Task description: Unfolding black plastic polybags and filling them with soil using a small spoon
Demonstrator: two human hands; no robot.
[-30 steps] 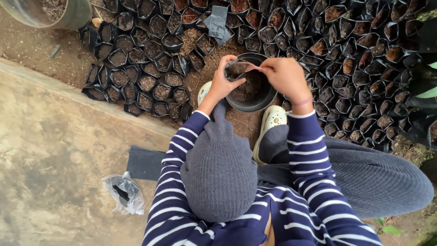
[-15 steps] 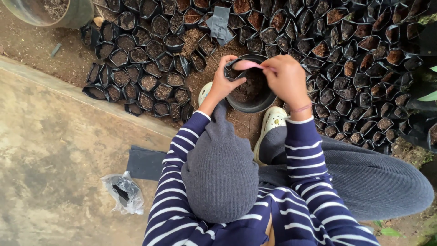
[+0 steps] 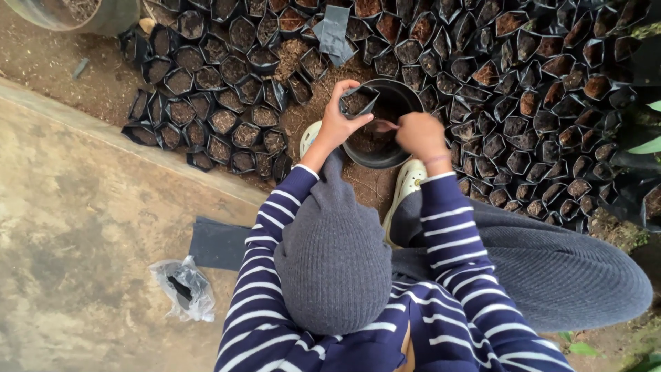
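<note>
1. Left hand clamped on a small black nursery bag, thumb and fingers pinching its rim, mouth held open and part-filled with dark soil.
2. Bag held above the left rim of the black bucket, tilted slightly toward the bucket's middle.
3. Right hand closed around a pink scoop, over the right half of the bucket; scoop tip down in the soil inside the bucket.
4. Bucket on the dirt ground, between two pale clogs, one just below its right edge, the other peeking out at its lower left.
5. Rows of filled black bags packed to the left of the bucket, above it and to its right; nearest ones just beside its rim.
6. Flat empty black bag lying on the filled ones, above the bucket.
7. Stack of flat black bags and a clear plastic wrapper on the concrete slab, well below and left of the bucket.
</note>
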